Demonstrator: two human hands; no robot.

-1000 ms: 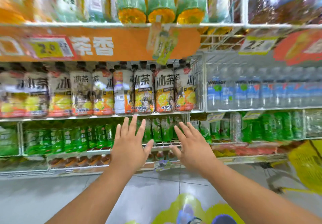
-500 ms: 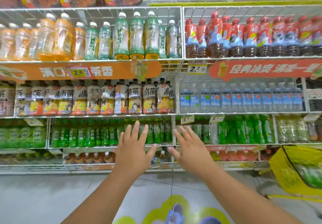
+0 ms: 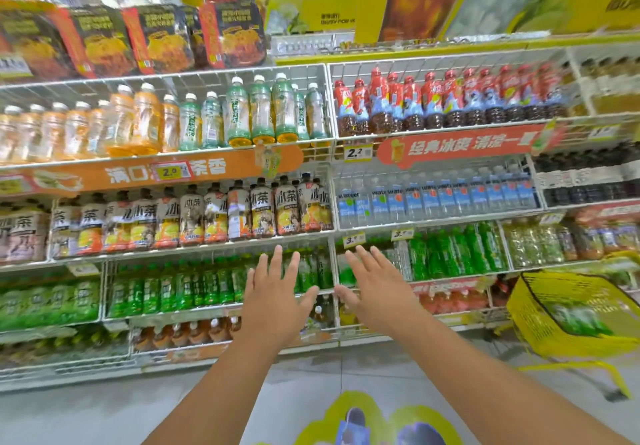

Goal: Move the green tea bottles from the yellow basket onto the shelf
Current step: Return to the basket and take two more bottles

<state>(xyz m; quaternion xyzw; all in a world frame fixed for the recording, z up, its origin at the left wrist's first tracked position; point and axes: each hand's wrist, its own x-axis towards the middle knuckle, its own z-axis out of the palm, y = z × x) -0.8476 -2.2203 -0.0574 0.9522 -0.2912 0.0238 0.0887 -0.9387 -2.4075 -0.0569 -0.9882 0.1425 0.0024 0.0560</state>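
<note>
Since the earlier frames your head has tipped up and pulled back: more upper shelving shows, and the yellow basket (image 3: 568,316), first a blurred sliver at the right edge, now sits in fuller view at 4 o'clock

Head view: your left hand (image 3: 273,301) and right hand (image 3: 375,292) hover side by side at centre, palms forward, fingers straight and spread, grasping nothing and touching nothing. Both look simply raised ahead of you, not yet committed to a reach. The green tea bottles (image 3: 578,320) lie blurred inside the basket, well apart from either hand, so nothing has been picked yet. The shelf (image 3: 221,308) row with matching green bottles runs behind your fingers from 9 o'clock to centre; that is likely the target. Your right hand is nearer the basket, so swinging it toward 4 o'clock seems the natural next reach
</note>
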